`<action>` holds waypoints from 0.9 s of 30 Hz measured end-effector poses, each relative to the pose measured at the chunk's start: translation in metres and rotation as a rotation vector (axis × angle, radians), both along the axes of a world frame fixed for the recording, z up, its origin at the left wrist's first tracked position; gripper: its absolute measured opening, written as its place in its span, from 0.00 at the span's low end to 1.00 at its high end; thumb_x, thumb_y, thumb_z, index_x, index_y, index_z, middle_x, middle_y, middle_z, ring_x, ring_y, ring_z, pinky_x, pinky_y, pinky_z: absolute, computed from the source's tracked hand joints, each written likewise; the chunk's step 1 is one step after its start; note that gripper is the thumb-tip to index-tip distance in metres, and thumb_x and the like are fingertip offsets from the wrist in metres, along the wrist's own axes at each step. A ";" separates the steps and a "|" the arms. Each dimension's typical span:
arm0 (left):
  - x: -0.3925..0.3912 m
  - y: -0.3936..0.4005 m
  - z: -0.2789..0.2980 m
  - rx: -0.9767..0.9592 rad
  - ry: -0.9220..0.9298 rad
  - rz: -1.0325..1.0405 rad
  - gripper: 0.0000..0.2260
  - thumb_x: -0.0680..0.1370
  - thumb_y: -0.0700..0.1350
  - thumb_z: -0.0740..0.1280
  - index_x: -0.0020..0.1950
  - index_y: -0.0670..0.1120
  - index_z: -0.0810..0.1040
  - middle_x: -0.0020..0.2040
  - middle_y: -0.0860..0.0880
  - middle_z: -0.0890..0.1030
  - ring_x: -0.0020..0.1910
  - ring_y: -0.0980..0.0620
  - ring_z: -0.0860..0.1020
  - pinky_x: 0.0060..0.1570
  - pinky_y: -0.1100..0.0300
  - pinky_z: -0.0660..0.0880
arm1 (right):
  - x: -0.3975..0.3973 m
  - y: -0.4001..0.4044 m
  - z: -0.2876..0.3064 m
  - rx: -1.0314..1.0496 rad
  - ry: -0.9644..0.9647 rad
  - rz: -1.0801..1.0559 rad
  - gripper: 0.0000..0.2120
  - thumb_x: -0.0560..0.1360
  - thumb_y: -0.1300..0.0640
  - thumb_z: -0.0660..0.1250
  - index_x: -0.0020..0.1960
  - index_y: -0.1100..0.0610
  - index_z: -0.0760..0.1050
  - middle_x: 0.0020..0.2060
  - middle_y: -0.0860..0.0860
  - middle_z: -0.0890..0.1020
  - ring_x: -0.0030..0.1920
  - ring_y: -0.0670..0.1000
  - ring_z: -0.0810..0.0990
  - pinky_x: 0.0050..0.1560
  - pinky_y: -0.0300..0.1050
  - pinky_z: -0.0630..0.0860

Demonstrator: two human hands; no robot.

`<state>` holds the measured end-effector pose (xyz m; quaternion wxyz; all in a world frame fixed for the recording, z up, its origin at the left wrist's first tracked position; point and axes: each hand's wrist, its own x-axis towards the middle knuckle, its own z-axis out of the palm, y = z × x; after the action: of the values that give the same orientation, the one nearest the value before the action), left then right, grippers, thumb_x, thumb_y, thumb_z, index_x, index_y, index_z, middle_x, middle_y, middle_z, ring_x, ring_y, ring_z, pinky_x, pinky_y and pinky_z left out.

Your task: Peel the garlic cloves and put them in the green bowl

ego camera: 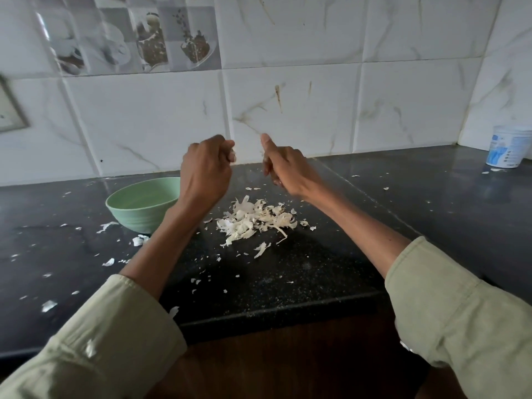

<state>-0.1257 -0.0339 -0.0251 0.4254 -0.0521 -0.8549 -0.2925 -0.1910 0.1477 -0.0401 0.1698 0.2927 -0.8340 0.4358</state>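
Left hand [205,168] above green bowl [141,204].

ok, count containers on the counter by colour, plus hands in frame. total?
Green bowl: 1
White tub with blue print: 1
Hands: 2, left hand and right hand, both raised above the pile of garlic skins
Total: 4

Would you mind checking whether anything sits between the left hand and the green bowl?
Nothing visible does: the left hand, pinching a pale bit, hovers just right of the green bowl, whose open mouth is uncovered. The peel pile lies farther right.
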 end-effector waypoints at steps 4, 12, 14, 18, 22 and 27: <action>0.005 -0.017 0.008 -0.067 -0.005 0.243 0.15 0.75 0.30 0.59 0.54 0.44 0.78 0.51 0.46 0.84 0.48 0.36 0.79 0.41 0.50 0.67 | 0.003 0.001 -0.002 0.144 -0.117 0.079 0.35 0.82 0.30 0.45 0.46 0.55 0.79 0.28 0.53 0.77 0.25 0.47 0.75 0.42 0.46 0.76; 0.006 -0.024 0.004 -0.049 -0.257 0.492 0.08 0.78 0.36 0.60 0.55 0.43 0.73 0.43 0.44 0.76 0.44 0.39 0.73 0.59 0.44 0.64 | -0.010 0.013 0.002 0.382 -0.080 0.274 0.11 0.75 0.51 0.76 0.52 0.58 0.84 0.46 0.54 0.87 0.39 0.47 0.81 0.43 0.41 0.76; 0.006 -0.022 0.004 -0.066 -0.275 0.508 0.05 0.78 0.37 0.59 0.52 0.43 0.72 0.38 0.46 0.71 0.43 0.40 0.71 0.59 0.43 0.64 | -0.010 0.020 0.006 0.402 -0.123 0.335 0.13 0.72 0.54 0.80 0.53 0.60 0.84 0.43 0.48 0.86 0.40 0.43 0.80 0.42 0.34 0.75; 0.001 -0.024 0.001 -0.074 -0.172 0.361 0.16 0.75 0.32 0.60 0.57 0.46 0.79 0.47 0.44 0.83 0.50 0.38 0.78 0.56 0.46 0.69 | -0.008 0.027 0.011 0.481 -0.149 0.398 0.12 0.72 0.51 0.79 0.51 0.58 0.85 0.40 0.45 0.86 0.38 0.41 0.79 0.38 0.30 0.71; 0.002 -0.008 -0.001 -0.053 -0.144 0.010 0.14 0.77 0.38 0.62 0.53 0.49 0.86 0.44 0.48 0.87 0.47 0.47 0.85 0.48 0.53 0.79 | -0.004 0.019 0.005 0.649 -0.139 0.404 0.14 0.72 0.48 0.79 0.53 0.55 0.85 0.44 0.44 0.87 0.43 0.42 0.83 0.47 0.37 0.76; -0.006 0.002 -0.018 -0.141 -0.234 -0.150 0.02 0.75 0.47 0.78 0.43 0.52 0.88 0.35 0.57 0.85 0.37 0.59 0.84 0.44 0.53 0.83 | -0.007 0.018 0.004 0.609 -0.168 0.388 0.12 0.75 0.55 0.77 0.54 0.61 0.84 0.41 0.45 0.85 0.36 0.37 0.81 0.41 0.30 0.74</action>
<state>-0.1321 -0.0318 -0.0428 0.2951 -0.1112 -0.9108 -0.2666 -0.1982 0.1656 -0.0359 -0.0801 0.4456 -0.8655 0.2142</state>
